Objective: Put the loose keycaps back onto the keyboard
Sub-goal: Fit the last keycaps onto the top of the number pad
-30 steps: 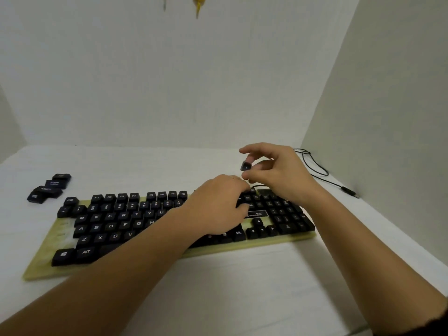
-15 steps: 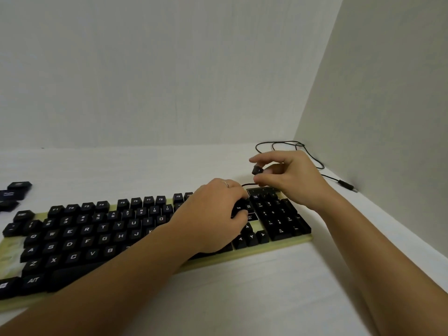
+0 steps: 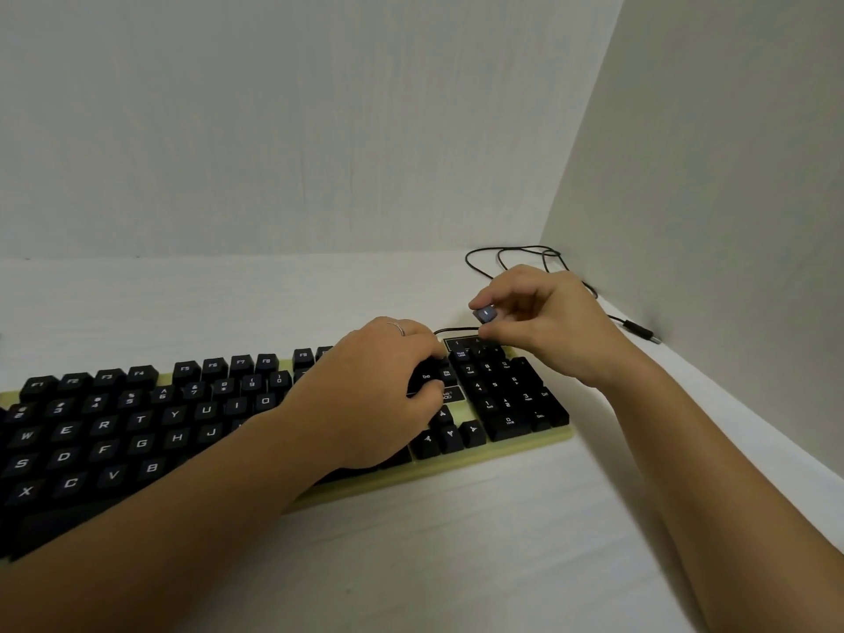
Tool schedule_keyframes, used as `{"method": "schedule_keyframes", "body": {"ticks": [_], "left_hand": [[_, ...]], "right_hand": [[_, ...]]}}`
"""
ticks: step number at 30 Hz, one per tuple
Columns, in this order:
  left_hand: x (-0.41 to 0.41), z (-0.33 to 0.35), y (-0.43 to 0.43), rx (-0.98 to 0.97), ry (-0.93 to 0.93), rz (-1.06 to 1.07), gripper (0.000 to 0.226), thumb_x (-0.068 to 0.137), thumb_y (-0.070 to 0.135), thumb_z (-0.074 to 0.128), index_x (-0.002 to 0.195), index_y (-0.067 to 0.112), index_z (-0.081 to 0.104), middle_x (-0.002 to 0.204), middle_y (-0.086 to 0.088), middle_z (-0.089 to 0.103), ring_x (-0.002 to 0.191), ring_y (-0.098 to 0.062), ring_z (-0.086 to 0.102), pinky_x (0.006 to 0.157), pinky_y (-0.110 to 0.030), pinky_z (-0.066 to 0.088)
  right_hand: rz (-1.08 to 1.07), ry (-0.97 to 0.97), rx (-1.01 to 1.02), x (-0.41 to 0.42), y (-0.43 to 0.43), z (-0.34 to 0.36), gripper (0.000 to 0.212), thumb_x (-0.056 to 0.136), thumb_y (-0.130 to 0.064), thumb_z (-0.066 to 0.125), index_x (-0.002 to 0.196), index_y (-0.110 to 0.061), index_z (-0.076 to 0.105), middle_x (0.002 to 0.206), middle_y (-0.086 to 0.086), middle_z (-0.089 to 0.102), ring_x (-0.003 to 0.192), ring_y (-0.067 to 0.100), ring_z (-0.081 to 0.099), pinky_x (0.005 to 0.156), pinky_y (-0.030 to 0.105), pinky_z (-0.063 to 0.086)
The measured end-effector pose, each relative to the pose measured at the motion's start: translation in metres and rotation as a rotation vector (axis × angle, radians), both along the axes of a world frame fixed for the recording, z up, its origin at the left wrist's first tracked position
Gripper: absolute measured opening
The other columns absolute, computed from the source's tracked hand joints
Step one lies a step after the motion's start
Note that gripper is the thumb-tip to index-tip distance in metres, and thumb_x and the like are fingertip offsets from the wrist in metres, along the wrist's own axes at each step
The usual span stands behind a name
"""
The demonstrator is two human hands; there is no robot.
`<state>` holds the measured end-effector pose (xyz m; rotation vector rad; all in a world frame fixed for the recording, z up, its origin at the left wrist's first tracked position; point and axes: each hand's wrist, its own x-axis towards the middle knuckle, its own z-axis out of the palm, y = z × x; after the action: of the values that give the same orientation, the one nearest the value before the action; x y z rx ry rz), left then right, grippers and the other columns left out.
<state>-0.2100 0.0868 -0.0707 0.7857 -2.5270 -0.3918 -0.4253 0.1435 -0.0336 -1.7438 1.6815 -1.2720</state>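
We count one keyboard (image 3: 502, 455) on one table (image 3: 456, 564), and one loose keycap (image 3: 485, 314). There are two grips, the left grip (image 3: 374, 395) and the right grip (image 3: 548, 322), with one ring (image 3: 398, 328) on the left. One cable (image 3: 456, 329) ends in one plug (image 3: 641, 332). Four arrow keys (image 3: 450, 435) show, and two full blocks of four function keys (image 3: 213, 365).

A white surface (image 3: 456, 564) carries a black-keyed keyboard (image 3: 137, 431) with a pale yellow-green base, lying under the left hand (image 3: 379, 395). Its black cable (image 3: 639, 331) loops on the surface just beyond the right hand (image 3: 543, 322).
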Motion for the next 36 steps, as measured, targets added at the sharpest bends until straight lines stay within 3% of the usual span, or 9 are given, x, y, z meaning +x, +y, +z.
{"method": "schedule_keyframes", "body": {"ticks": [7,11,13,17,20,24,29,36], "left_hand": [[0.000,0.001,0.000,-0.011,-0.009,0.003,0.035,0.089,0.042,0.046,0.121,0.035,0.058,0.127,0.023,0.055,0.120,-0.003,0.045,0.100,-0.029,0.041],[0.000,0.000,0.000,-0.004,-0.013,-0.003,0.037,0.089,0.042,0.045,0.123,0.035,0.058,0.129,0.023,0.055,0.122,-0.004,0.045,0.101,-0.030,0.042],[0.000,0.001,0.001,-0.003,-0.010,-0.003,0.037,0.089,0.042,0.045,0.123,0.034,0.058,0.129,0.023,0.055,0.122,-0.004,0.045,0.100,-0.030,0.042],[0.000,0.001,0.000,0.006,-0.012,-0.001,0.036,0.090,0.041,0.047,0.123,0.035,0.058,0.130,0.023,0.054,0.123,-0.004,0.045,0.101,-0.031,0.042],[0.001,0.000,0.000,0.015,-0.007,-0.002,0.035,0.090,0.040,0.048,0.123,0.035,0.058,0.131,0.023,0.053,0.123,-0.004,0.044,0.101,-0.032,0.042],[0.001,0.000,0.000,0.006,-0.006,-0.004,0.033,0.091,0.038,0.050,0.123,0.035,0.058,0.130,0.024,0.053,0.123,-0.002,0.043,0.100,-0.028,0.041],[0.001,0.001,0.001,-0.002,-0.002,-0.006,0.036,0.088,0.042,0.046,0.121,0.035,0.060,0.127,0.026,0.055,0.122,-0.001,0.044,0.099,-0.027,0.042],[0.003,0.001,0.001,-0.007,-0.006,-0.007,0.040,0.085,0.045,0.042,0.120,0.035,0.059,0.126,0.026,0.055,0.122,0.000,0.044,0.101,-0.026,0.040]], "right_hand": [[-0.006,0.030,0.020,-0.001,0.003,-0.002,0.044,0.076,0.015,0.068,0.094,-0.025,0.077,0.082,-0.015,0.066,0.069,0.008,0.059,0.066,0.020,0.050],[-0.044,-0.016,0.013,-0.002,0.004,-0.002,0.064,0.075,0.018,0.065,0.123,-0.023,0.066,0.091,-0.006,0.071,0.070,0.010,0.060,0.065,0.030,0.057],[-0.049,-0.012,0.001,-0.003,0.004,-0.002,0.066,0.074,0.019,0.063,0.127,-0.022,0.063,0.094,-0.003,0.072,0.072,0.011,0.061,0.067,0.032,0.058],[-0.080,0.032,-0.001,-0.004,0.007,0.000,0.052,0.076,0.015,0.067,0.106,-0.028,0.073,0.093,0.000,0.074,0.073,0.015,0.064,0.070,0.029,0.058],[-0.136,0.053,0.047,-0.013,0.009,-0.001,0.040,0.076,0.007,0.072,0.082,-0.033,0.077,0.088,0.010,0.075,0.080,0.030,0.069,0.080,0.043,0.057],[-0.126,0.010,0.150,-0.019,0.014,0.000,0.035,0.079,0.005,0.071,0.086,-0.029,0.078,0.084,0.015,0.075,0.080,0.023,0.072,0.083,0.038,0.054],[-0.108,-0.028,0.190,-0.019,0.018,0.003,0.032,0.085,0.002,0.067,0.089,-0.027,0.079,0.082,0.008,0.078,0.084,0.023,0.074,0.061,0.011,0.044],[-0.095,-0.045,0.218,-0.022,0.020,0.004,0.026,0.086,0.000,0.069,0.089,-0.024,0.079,0.082,0.007,0.079,0.079,0.015,0.074,0.065,0.014,0.048]]}}
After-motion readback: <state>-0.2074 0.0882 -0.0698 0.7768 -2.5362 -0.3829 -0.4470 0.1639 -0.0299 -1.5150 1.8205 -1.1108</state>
